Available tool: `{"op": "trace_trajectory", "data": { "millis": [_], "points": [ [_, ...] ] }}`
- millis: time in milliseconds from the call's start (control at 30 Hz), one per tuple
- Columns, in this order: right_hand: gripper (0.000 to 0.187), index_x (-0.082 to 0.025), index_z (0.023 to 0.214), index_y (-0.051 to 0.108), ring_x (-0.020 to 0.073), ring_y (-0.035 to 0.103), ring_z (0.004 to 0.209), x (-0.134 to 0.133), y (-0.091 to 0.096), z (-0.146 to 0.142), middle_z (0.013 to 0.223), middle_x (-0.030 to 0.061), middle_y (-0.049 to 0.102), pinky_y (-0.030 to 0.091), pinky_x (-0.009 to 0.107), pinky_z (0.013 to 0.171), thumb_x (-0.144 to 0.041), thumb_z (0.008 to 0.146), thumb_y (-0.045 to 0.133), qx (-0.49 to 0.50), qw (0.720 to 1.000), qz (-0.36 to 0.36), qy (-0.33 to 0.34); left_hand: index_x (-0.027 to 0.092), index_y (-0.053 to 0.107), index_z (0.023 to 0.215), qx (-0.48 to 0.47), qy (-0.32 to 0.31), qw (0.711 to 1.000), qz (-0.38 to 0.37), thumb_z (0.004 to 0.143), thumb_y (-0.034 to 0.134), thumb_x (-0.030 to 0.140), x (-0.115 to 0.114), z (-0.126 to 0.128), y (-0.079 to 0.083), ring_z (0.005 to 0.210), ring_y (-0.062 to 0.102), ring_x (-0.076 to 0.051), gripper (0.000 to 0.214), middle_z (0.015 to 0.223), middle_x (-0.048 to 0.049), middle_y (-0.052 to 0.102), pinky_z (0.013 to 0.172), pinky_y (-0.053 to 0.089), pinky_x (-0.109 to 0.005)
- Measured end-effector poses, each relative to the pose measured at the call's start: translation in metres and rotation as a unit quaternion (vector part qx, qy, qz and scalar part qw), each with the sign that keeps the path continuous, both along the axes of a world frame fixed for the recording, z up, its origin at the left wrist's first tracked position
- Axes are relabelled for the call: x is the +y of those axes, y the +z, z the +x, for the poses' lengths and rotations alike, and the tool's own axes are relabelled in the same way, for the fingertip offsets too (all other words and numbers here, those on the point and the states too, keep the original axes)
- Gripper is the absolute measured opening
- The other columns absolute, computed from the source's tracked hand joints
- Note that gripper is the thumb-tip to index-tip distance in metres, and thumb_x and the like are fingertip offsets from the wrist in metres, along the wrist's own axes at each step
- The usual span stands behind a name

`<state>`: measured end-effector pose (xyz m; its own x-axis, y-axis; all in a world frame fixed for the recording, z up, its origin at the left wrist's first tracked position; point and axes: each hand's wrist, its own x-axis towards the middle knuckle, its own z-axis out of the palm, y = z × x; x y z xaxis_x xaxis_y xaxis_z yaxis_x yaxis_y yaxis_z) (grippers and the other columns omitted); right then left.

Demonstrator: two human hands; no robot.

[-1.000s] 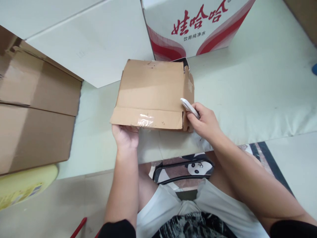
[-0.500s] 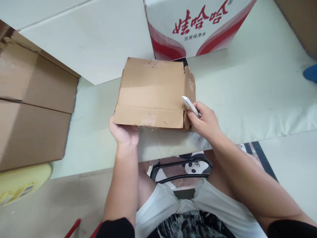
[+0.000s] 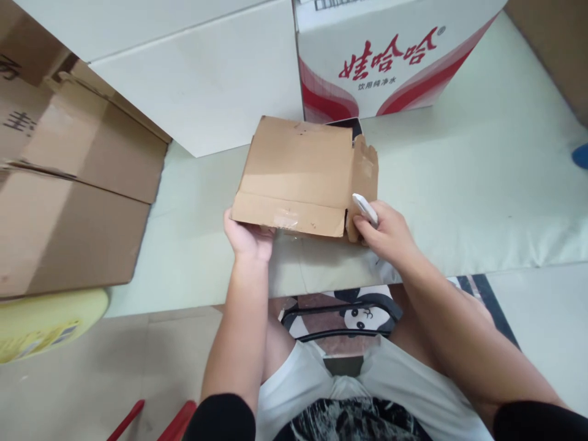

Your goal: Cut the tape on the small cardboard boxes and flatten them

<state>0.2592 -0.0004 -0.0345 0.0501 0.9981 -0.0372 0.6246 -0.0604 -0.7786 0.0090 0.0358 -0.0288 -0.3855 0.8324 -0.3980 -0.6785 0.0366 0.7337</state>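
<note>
A small brown cardboard box (image 3: 301,171) lies on the pale green table (image 3: 459,184), its lid flap folded over and a strip of clear tape on the front edge. My left hand (image 3: 248,236) grips the box's near left corner from below, fingers tucked under it. My right hand (image 3: 386,236) is at the box's near right corner, closed round a small white tool (image 3: 365,208) whose tip rests against the side flap.
A white carton with red lettering (image 3: 390,55) stands just behind the box. A large white box (image 3: 193,79) is to its left. Big brown cardboard boxes (image 3: 68,202) fill the left side. A yellow object (image 3: 46,321) lies lower left.
The box and both hands have shifted slightly to the right and nearer the table's front edge in view. Both grips are unchanged.
</note>
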Motion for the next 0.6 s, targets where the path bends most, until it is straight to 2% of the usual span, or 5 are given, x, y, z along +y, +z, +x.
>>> {"op": "trace_trajectory", "data": {
  "millis": [133,333,467,600],
  "points": [
    [0.023,-0.025,0.072,0.045,0.019,0.052,0.065,0.002,0.003,0.011,0.068,0.0003,0.056,0.038,0.034,0.064,-0.043,0.075,0.059,0.023,0.997,-0.073,0.004,0.021,0.056,0.079,-0.014,-0.003,1.0,-0.019,0.073,0.059,0.039,0.0,-0.003,-0.001,0.052,0.055,-0.015,0.019,0.063,-0.0002,0.056,0.048,0.041,-0.025],
    [0.028,-0.024,0.078,0.049,0.0164,0.048,0.065,0.011,0.002,0.014,0.069,-0.0015,0.057,0.036,0.032,0.062,-0.045,0.068,0.065,0.033,0.995,-0.094,-0.019,0.02,0.059,0.081,-0.012,0.0,0.999,-0.049,0.075,0.054,0.04,0.003,0.001,-0.004,0.069,0.064,-0.022,0.021,0.07,-0.0054,0.062,0.057,0.048,-0.028],
    [0.035,-0.024,0.081,0.049,0.0172,0.05,0.068,0.012,0.002,0.016,0.073,-0.0017,0.055,0.039,0.034,0.066,-0.045,0.063,0.07,0.042,0.994,-0.102,0.013,0.021,0.058,0.076,-0.015,0.005,0.998,-0.054,0.075,0.052,0.038,0.003,0.004,-0.004,0.072,0.065,-0.022,0.018,0.07,-0.0059,0.062,0.061,0.051,-0.029],
    [0.041,-0.023,0.079,0.046,0.0203,0.052,0.081,0.01,-0.002,0.018,0.092,0.0034,0.053,0.045,0.038,0.073,-0.047,0.062,0.074,0.013,0.994,-0.078,0.069,0.021,0.059,0.075,-0.017,0.003,0.999,-0.04,0.074,0.053,0.038,0.002,0.001,-0.004,0.076,0.067,-0.024,0.018,0.07,-0.0066,0.062,0.064,0.054,-0.03]
  ]
}}
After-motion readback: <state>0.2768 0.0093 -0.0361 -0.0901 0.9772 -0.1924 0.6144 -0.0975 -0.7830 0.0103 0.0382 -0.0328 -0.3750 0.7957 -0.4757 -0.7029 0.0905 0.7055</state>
